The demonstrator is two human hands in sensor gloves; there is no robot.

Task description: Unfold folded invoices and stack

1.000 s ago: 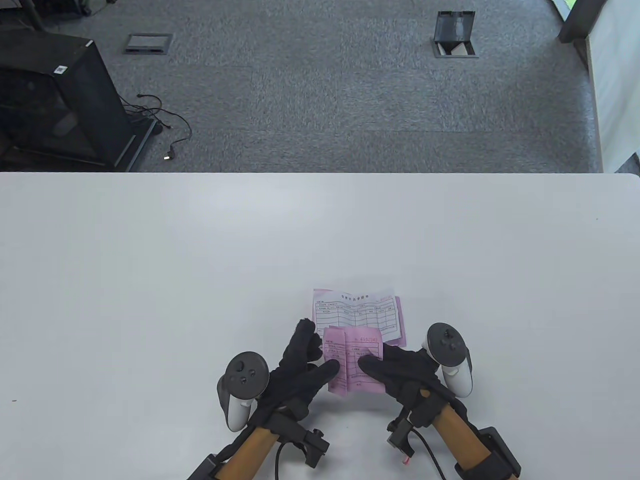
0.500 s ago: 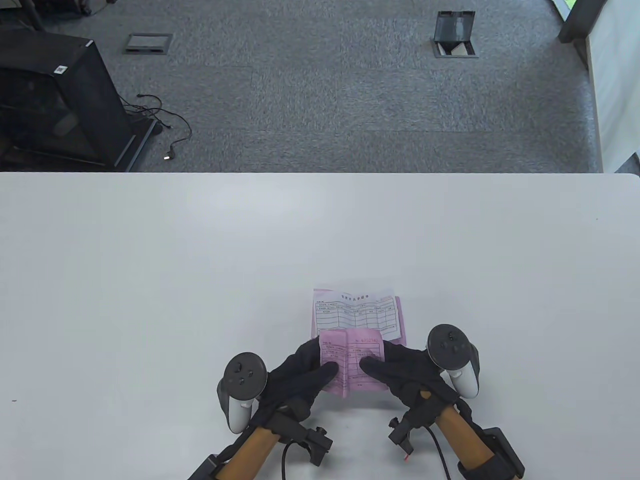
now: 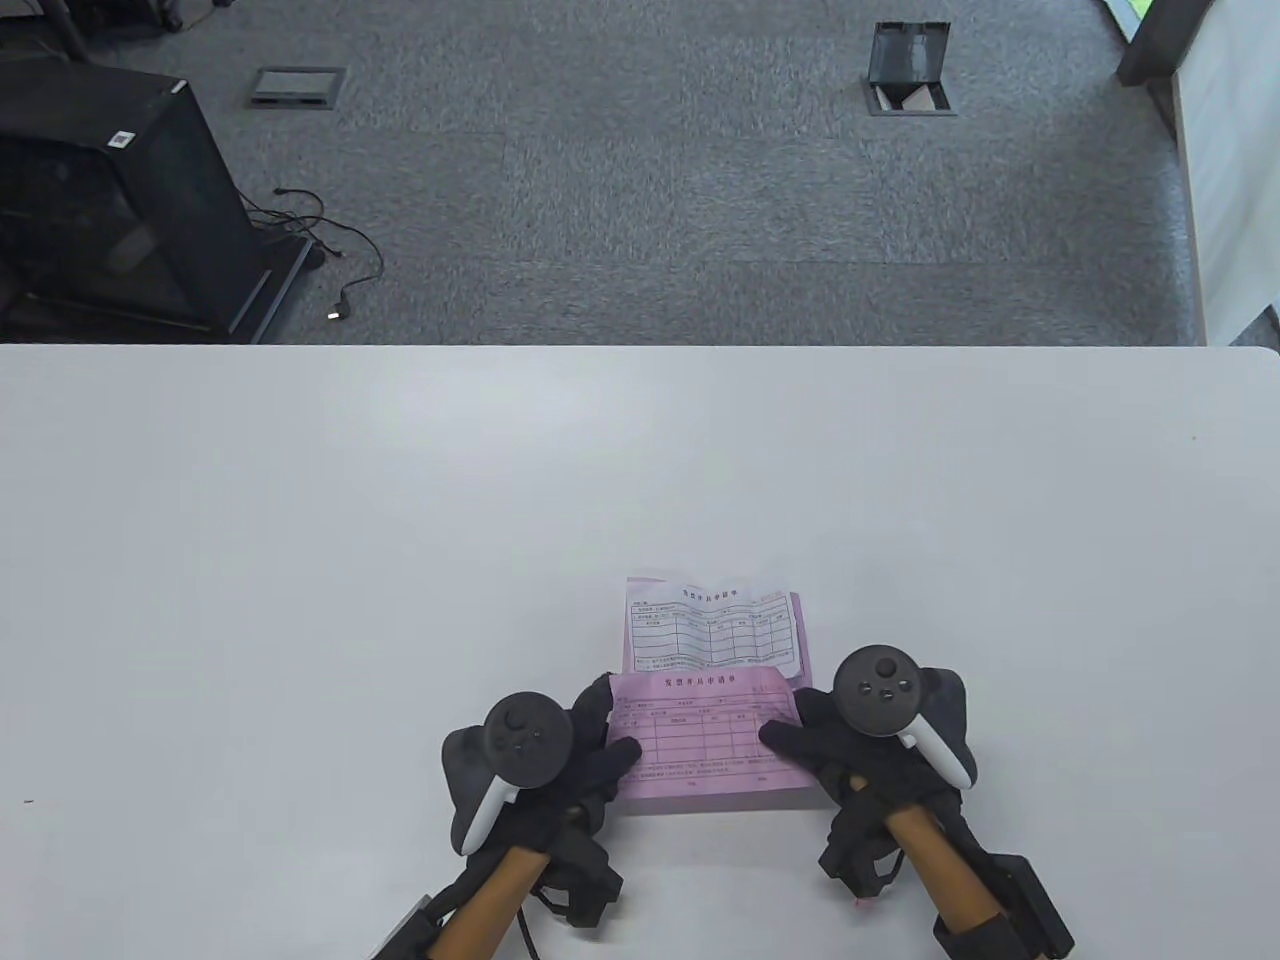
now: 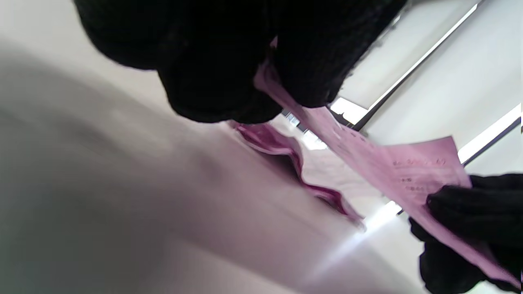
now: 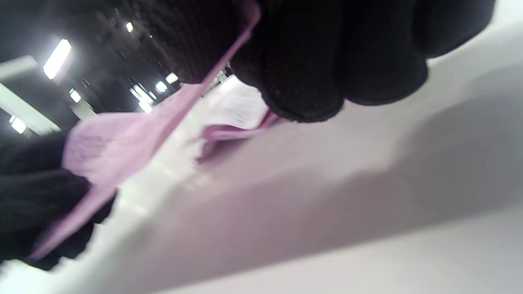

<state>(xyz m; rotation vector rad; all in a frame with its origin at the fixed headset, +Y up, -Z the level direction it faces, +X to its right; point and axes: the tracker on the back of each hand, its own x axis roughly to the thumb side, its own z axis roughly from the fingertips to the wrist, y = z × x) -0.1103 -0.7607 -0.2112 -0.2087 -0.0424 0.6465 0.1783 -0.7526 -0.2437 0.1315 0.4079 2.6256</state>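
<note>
The pink invoice [image 3: 705, 740] is lying spread open between the two hands near the front edge of the white table [image 3: 300, 560], its printed side facing up. In both wrist views it is hanging clear of the tabletop, stretched taut from one glove to the other. The left hand [image 3: 590, 760] is pinching the sheet's left edge, thumb on top and fingers [image 4: 212, 81] underneath, clamped on the paper. The right hand [image 3: 830, 745] is gripping the right edge the same way, thumb lying over the sheet and fingers [image 5: 302, 69] curled below it. A grey tracker is sitting on the back of each glove.

Just beyond the held sheet, a small stack [image 3: 715, 625] is resting flat on the table: a white invoice [image 3: 710, 630] on top, with another pink sheet showing along its right and left margins. The near edge of the stack is sitting right by the far edge of the held sheet; whether they are touching cannot be told.

Past the table's far edge, grey carpet [image 3: 650, 200] is covering the floor. A black cabinet [image 3: 110, 210] is standing at the left with a loose cable [image 3: 340, 260] trailing beside it, and two floor boxes [image 3: 908, 70] are set into the carpet.
</note>
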